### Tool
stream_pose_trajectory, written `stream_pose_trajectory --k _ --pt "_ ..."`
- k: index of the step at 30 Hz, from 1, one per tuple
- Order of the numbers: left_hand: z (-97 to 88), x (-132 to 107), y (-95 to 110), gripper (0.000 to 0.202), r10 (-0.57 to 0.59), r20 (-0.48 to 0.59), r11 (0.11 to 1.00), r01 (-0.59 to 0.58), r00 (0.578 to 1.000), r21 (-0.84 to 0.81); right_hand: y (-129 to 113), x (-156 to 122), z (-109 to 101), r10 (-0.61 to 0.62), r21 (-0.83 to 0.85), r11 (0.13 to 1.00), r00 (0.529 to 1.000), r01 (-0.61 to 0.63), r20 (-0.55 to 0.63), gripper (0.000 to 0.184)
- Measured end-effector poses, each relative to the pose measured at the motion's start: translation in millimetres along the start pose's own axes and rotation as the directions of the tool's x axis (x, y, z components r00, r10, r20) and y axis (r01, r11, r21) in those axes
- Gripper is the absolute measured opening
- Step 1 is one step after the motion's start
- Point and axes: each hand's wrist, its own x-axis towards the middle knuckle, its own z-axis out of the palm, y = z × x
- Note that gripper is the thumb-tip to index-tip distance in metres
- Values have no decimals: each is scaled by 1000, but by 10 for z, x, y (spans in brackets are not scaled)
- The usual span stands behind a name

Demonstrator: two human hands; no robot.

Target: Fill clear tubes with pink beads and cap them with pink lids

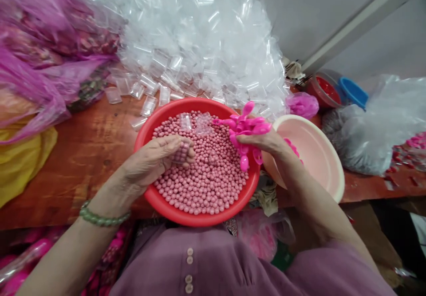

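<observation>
A red basin full of small pink balls sits on the wooden table in front of me. Over the balls on the basin's left side, my left hand is closed around a small clear bag filled with pink balls. My right hand hovers over the basin's right rim, gripping a bunch of bright pink plastic spoons that fan out to the left. Two empty clear bags lie on the balls near the far rim.
A large heap of small clear bags fills the table behind the basin. A pale pink bowl stands right of it. Pink plastic sacks lie at left; a large clear bag and red and blue tubs at right.
</observation>
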Motion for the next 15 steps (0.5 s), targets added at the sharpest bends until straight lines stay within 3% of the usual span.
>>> stream_pose_trajectory --k 4,9,12,15 --pt "12 0 8 30 -9 18 1000 9 1000 -8 83 211 234 -133 -166 975 986 148 97 42" --pt "14 -23 15 23 -1 -5 1000 1 1000 4 58 219 425 -236 -393 885 968 250 84 56" --pt "2 -52 7 18 -19 1 1000 19 1000 19 -1 107 332 -277 -401 872 958 281 68 52" --pt "0 -80 3 17 -52 -47 997 54 998 50 5 -83 20 -286 -325 910 957 257 -44 47"
